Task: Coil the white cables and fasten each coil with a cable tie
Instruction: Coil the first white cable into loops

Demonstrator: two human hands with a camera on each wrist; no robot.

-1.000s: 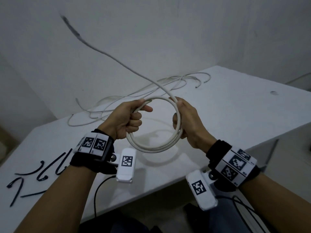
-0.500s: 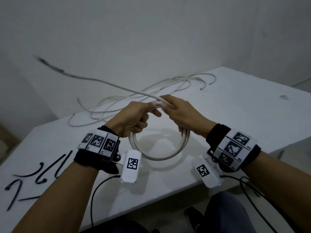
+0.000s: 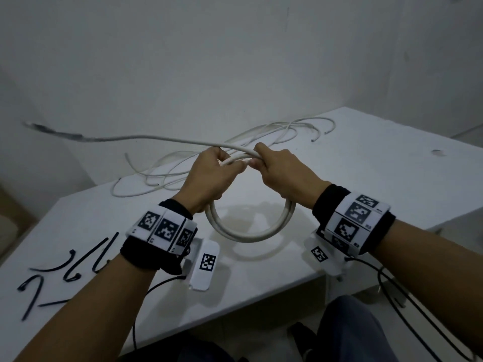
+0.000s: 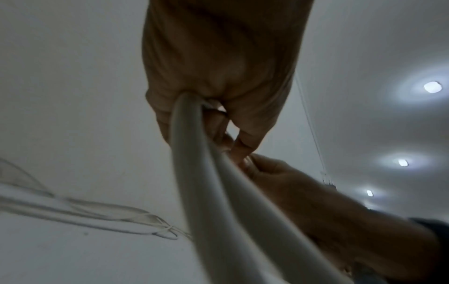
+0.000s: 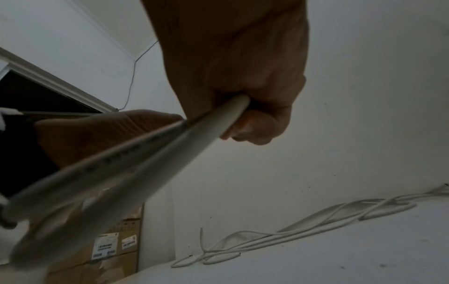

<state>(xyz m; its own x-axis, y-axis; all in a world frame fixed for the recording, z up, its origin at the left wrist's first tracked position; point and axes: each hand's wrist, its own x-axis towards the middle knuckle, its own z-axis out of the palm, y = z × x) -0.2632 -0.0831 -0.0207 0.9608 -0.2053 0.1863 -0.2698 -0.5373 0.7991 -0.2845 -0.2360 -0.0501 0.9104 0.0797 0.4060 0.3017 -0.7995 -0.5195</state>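
Hanging above the table (image 3: 379, 178), the cable coil (image 3: 251, 231) is gripped at its top by left hand (image 3: 209, 178) and right hand (image 3: 282, 171), fingers curled round it; loose end (image 3: 130, 138) trails left.

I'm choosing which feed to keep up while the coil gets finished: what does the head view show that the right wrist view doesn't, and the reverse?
Only the head view shows the black cable ties on the table, the whole coil and its free tail swinging left. Only the right wrist view shows cardboard boxes beside the table. Both show the right hand and left hand gripping the coil, with the loose white cables lying behind.
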